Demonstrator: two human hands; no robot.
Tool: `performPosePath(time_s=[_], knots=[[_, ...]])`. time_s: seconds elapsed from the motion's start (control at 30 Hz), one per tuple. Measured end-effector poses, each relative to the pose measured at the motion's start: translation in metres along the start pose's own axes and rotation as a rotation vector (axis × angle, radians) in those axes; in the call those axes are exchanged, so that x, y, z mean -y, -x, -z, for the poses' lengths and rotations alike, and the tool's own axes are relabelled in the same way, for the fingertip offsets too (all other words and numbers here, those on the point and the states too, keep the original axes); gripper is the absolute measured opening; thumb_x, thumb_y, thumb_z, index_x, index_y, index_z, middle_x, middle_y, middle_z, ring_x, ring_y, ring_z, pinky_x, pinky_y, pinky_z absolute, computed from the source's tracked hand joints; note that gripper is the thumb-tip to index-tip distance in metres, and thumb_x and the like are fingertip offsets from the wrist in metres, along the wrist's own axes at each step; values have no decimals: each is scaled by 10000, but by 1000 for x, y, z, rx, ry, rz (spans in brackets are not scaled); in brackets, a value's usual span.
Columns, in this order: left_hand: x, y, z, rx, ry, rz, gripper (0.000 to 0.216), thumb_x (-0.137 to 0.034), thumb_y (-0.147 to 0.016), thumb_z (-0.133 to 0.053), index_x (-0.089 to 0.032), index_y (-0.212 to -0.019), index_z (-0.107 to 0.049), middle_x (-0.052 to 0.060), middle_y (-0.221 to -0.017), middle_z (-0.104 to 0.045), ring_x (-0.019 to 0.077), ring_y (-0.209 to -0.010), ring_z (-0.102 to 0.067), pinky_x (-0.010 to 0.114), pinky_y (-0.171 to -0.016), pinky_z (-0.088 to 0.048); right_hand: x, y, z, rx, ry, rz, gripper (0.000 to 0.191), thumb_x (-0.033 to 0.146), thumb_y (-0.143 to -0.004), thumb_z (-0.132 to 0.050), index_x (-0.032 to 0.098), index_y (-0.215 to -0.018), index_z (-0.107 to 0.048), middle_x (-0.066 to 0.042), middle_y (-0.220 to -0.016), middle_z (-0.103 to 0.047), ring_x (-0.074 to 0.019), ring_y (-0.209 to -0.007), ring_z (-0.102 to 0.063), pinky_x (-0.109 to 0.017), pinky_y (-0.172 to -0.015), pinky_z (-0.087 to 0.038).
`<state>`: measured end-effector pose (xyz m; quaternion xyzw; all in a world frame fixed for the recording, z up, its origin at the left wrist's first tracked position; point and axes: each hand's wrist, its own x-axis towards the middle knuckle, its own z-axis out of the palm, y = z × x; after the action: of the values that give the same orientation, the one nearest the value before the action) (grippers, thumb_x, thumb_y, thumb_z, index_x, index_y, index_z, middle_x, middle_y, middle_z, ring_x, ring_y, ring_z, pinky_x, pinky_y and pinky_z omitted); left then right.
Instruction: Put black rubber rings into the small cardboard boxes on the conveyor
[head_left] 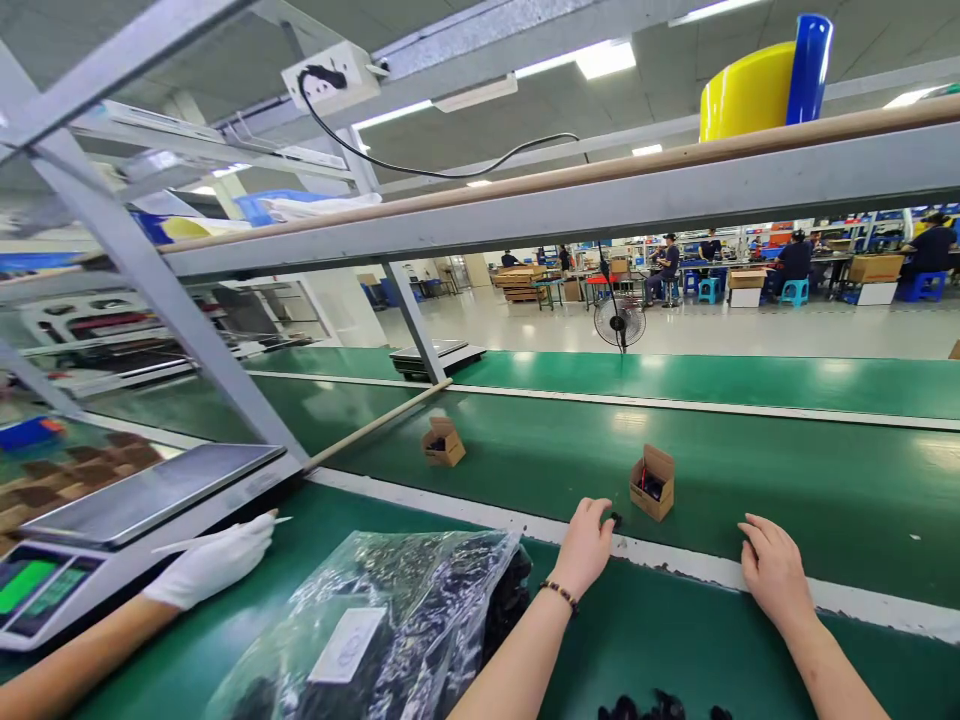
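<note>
Left hand (586,547): curled over small black part (616,520), grip unclear.
Right hand (773,570): released, flat on table (675,640).
Box (652,484): just beyond.

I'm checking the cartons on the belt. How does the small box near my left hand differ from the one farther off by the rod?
The near box sits just beyond the left hand; the far box lies farther up the belt, beside the wooden rod. The near box shows a dark item in its opening; the far box's inside is too small to read. Both are small brown cardboard boxes with flaps open.
</note>
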<state>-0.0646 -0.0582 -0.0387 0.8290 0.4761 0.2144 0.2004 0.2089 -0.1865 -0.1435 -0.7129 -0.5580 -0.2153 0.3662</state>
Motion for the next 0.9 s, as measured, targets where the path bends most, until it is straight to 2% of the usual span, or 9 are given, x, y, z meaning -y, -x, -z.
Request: performPosePath(time_s=[0.07, 0.13, 0.23, 0.37, 0.53, 0.63, 0.73, 0.8, 0.9], knots=[[5, -22, -7, 8, -43, 62, 260, -175, -807, -546, -167, -1063, -591, 96, -1067, -576, 213, -1005, -562, 292, -853, -417, -4, 3, -3, 23, -17, 7, 267, 208, -835, -372, 180, -994, -585, -103, -1084, -612, -252, -1036, -551, -434, -908, -431], [9, -43, -13, 49, -56, 104, 142, -156, -721, -649, -159, -863, -646, 76, -873, -629, 219, -854, -608, 285, -754, -437, -9, 4, -5, 29, -25, 11, 265, 213, -836, -371, 180, -985, -587, -103, -1075, -616, -251, -1022, -558, -426, -886, -448], [10, -67, -17, 60, -59, 120, 82, -146, -736, -634, -171, -660, -616, 36, -671, -624, 186, -694, -606, 257, -643, -420, -13, 3, -8, 22, -33, 16, 258, 220, -837, -373, 173, -964, -592, -107, -1052, -624, -249, -1002, -568, -424, -875, -457], [5, -88, -10, -67, -54, 105, 173, -224, -892, -456, -191, -816, -608, 41, -809, -655, 159, -785, -599, 241, -676, -406, -14, 2, -10, 25, -62, 31, 249, 229, -830, -385, 176, -946, -599, -105, -1034, -634, -248, -990, -574, -419, -876, -460], [0, -97, 11, -153, -74, 138, 163, -223, -868, -497, -159, -993, -579, 92, -942, -641, 194, -897, -589, 262, -733, -409, -13, 3, -10, 22, -74, 32, 241, 229, -822, -396, 174, -931, -604, -105, -1014, -640, -249, -977, -576, -419, -881, -458], [-6, -78, 25, -181, -78, 100, 225, -169, -879, -429, -139, -1065, -552, 123, -1052, -599, 210, -975, -557, 290, -801, -401, -12, 2, -9, 33, -79, 26, 243, 224, -822, -395, 172, -932, -605, -106, -1016, -641, -250, -984, -573, -419, -878, -459], [-13, -39, 34, -98, -48, 3, 243, -140, -877, -383, -162, -1001, -591, 87, -1017, -616, 190, -944, -556, 281, -814, -403, -11, 2, -8, 44, -86, 8, 245, 228, -825, -394, 181, -935, -608, -100, -1019, -643, -251, -997, -569, -419, -876, -460], [-16, -7, 37, 35, -14, -75, 209, -158, -848, -435, -186, -863, -641, 32, -875, -654, 166, -830, -579, 245, -748, -423, -10, 1, -7, 53, -95, -5, 246, 234, -829, -391, 184, -930, -610, -98, -1013, -646, -246, -989, -574, -412, -873, -461], [-14, 41, 39, 417, 33, -207, 142, -215, -778, -547, -215, -756, -687, -18, -714, -655, 142, -670, -575, 206, -604, -413, -9, 2, -6, 85, -109, -12, 253, 237, -835, -381, 182, -923, -612, -94, -993, -651, -234, -957, -589, -397, -858, -464]])
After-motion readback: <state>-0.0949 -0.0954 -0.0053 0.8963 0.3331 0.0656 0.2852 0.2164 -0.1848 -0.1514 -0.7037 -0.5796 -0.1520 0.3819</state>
